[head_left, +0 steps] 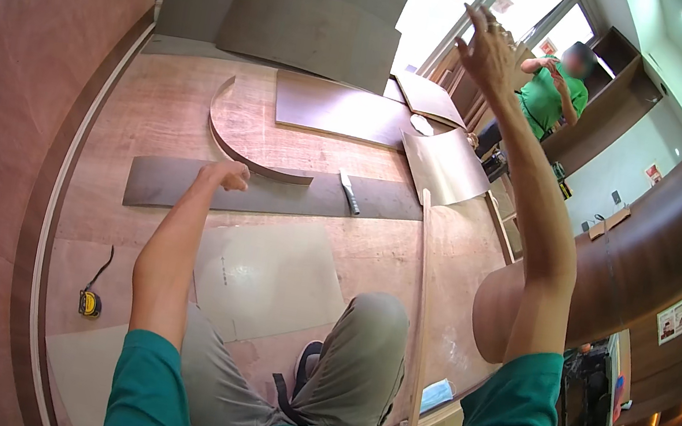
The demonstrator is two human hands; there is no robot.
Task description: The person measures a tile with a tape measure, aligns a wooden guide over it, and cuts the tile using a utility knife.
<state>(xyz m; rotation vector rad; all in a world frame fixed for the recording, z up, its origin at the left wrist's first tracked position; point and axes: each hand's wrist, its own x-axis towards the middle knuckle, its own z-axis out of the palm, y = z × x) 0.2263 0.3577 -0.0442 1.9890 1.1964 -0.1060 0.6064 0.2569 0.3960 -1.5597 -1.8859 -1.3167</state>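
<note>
My right hand (489, 51) is raised high at the upper right with its fingers apart and nothing in it. My left hand (226, 175) is low over a long dark brown board (281, 195), its fingers curled. Whatever lies inside those fingers, if anything, is hidden. Just beyond the left hand is a thin curved brown strip (218, 129), standing on edge; whether the hand touches it I cannot tell. A putty-knife-like tool (350, 192) with a pale blade and dark handle lies on the long board, to the right of my left hand.
A pale square sheet (268, 277) lies before my knees. A yellow-black tape measure (89, 303) is at left, and a blue face mask (437, 395) at lower right. Brown panels (312, 30) stand at the back. A person in green (551, 95) stands far right, beyond a large curved panel (638, 251).
</note>
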